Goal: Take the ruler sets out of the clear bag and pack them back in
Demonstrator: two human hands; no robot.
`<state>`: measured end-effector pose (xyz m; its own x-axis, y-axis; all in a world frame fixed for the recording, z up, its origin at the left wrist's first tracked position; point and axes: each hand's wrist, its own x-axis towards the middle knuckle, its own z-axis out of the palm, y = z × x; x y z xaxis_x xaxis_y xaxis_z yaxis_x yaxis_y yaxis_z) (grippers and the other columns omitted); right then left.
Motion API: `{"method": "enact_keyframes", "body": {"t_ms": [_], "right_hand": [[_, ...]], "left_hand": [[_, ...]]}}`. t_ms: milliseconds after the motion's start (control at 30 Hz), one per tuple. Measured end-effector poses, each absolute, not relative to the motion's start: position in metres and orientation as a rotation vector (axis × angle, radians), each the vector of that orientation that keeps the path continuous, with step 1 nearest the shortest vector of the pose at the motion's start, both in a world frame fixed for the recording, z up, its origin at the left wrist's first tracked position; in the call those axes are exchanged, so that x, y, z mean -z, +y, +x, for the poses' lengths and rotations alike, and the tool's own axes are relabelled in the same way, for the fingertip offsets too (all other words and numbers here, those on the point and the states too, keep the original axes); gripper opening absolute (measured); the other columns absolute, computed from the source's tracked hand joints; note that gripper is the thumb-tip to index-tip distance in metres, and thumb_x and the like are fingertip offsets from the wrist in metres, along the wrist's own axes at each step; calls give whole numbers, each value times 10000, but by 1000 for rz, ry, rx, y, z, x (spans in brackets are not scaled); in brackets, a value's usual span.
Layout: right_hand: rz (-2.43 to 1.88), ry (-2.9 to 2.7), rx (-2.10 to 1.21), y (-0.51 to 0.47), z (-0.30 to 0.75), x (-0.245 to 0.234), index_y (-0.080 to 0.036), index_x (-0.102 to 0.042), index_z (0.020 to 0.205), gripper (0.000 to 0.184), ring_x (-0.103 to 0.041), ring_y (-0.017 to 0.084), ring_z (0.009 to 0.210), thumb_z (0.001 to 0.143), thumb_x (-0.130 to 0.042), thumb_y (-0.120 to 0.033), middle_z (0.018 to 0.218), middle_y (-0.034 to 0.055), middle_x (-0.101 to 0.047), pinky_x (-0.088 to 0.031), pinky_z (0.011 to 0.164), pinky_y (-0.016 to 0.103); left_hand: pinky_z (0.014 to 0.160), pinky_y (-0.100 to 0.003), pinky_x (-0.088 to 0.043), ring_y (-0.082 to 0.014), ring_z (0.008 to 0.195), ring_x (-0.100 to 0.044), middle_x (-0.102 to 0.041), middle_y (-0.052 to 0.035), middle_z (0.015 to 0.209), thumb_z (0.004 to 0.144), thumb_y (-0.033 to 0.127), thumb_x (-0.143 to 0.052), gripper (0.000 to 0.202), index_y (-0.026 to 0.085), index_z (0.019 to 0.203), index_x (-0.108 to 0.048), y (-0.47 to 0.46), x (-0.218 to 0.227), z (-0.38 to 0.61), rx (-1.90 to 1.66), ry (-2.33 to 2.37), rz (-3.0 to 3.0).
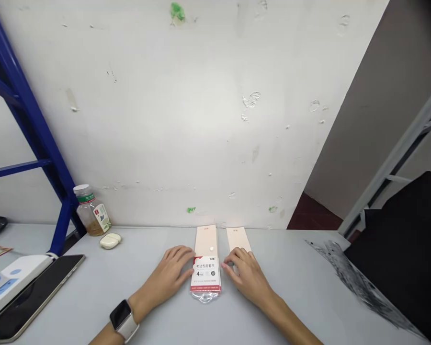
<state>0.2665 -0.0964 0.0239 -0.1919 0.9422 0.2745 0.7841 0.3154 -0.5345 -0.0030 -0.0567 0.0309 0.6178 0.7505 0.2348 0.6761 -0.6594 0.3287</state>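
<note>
A long flat packet (206,261) with a pale upper part, a red and white label and a clear plastic end lies on the grey table (294,282), pointing at the wall. My left hand (170,275), a smartwatch on its wrist, lies flat with fingers stretched out, fingertips touching the packet's left edge. My right hand (247,276) lies flat on the packet's right, fingers touching that edge and covering the near end of a pale card (237,238) beside it.
A small bottle (91,211) with amber liquid and a white oval case (110,240) stand at the back left by a blue rack leg (39,139). A dark tablet (32,297) and a white device (10,278) lie far left. Black cloth (405,258) covers the right side.
</note>
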Motion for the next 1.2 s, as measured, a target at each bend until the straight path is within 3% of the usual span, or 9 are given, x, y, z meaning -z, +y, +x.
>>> {"method": "enact_keyframes", "body": {"t_ms": [200,600,667,767,900,1200], "right_hand": [[-1538,-1932,-670,-98,256,-17,-284,-647,958,168,-560,238,957,867,-560,-395,1002,29,-626,-441,839,370],[-1318,-1589,-1074,-95,257,-27,-233,-651,844,157,-502,182,827,705,-676,-303,898,-4,-584,-410,793,301],[-1296,-1600,-1098,-97,258,-31,-232,-638,829,153,-494,179,828,702,-687,-301,894,-9,-589,-402,791,295],[-1287,-1616,-1119,-99,258,-34,-222,-624,789,140,-488,174,803,737,-673,-343,838,-11,-585,-390,753,283],[-1275,-1590,-1127,-99,257,-33,-213,-635,777,280,-469,163,733,830,-580,-482,752,-11,-562,-375,673,269],[-1324,-1454,-1123,-93,258,-25,-188,-631,659,320,-423,134,649,731,-696,-492,644,-32,-517,-348,612,257]], "left_hand": [[1049,-405,-378,-237,1254,-448,-556,-28,1327,1001,411,-388,353,316,1311,-527,-60,-32,1,-467,1144,2678],[1065,-495,-354,-289,1336,-359,-473,-22,1426,971,394,-463,326,376,1284,-551,-59,-29,2,-608,1216,2585],[1040,-454,-387,-266,1270,-438,-547,-25,1348,965,389,-468,294,350,1232,-583,-59,-32,5,-706,1157,2412],[897,-374,-472,-228,1007,-599,-668,-49,1098,937,391,-503,240,259,1099,-622,-59,-34,11,-821,1050,2023],[736,-316,-484,-194,769,-626,-664,-4,778,832,394,-655,289,208,1044,-590,-59,-31,15,-821,923,1619],[715,-299,-492,-174,775,-611,-619,12,801,782,324,-699,280,222,1018,-587,-62,-31,19,-837,824,1467]]}}
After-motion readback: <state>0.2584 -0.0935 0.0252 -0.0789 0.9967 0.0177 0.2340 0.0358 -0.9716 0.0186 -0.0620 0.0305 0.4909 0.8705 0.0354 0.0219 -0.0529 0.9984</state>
